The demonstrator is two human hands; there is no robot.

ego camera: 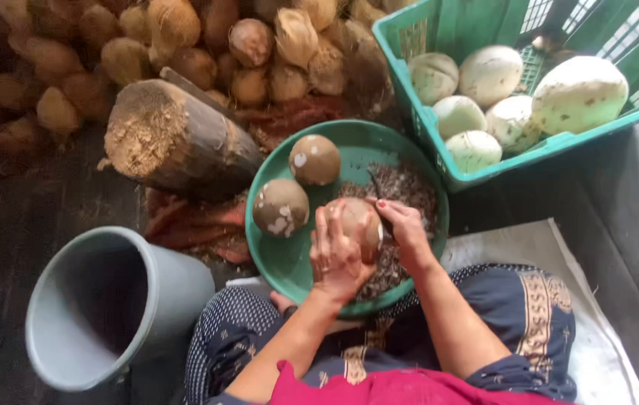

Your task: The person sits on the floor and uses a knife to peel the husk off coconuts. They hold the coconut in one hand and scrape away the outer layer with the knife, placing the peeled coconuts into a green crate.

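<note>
1. Left hand [336,255]: fingers wrapped over a brown coconut [357,225], gripped from the near side and held above the green basin [282,262].
2. Right hand [405,229]: closed around a small blade [376,187] (dark, only partly visible), thumb side pressed against the same coconut.
3. Held coconut: over the right half of the basin, just above a heap of dark shavings [409,187].
4. Two further shelled coconuts [314,159] [280,208]: brown with white patches, resting in the basin's left half, near each other and left of the held one.
5. Wooden log block [173,139]: lying tilted, just beside the basin's upper left rim.
6. Grey bucket [109,307]: standing left of the knees, mouth toward the camera.
7. Green plastic crate [424,30]: upper right, loaded with peeled white coconuts [578,94].
8. Pile of husked coconuts [184,37]: along the top edge, behind log and basin.
9. Seated legs in dark patterned cloth [529,315], on a pale mat [597,337].
</note>
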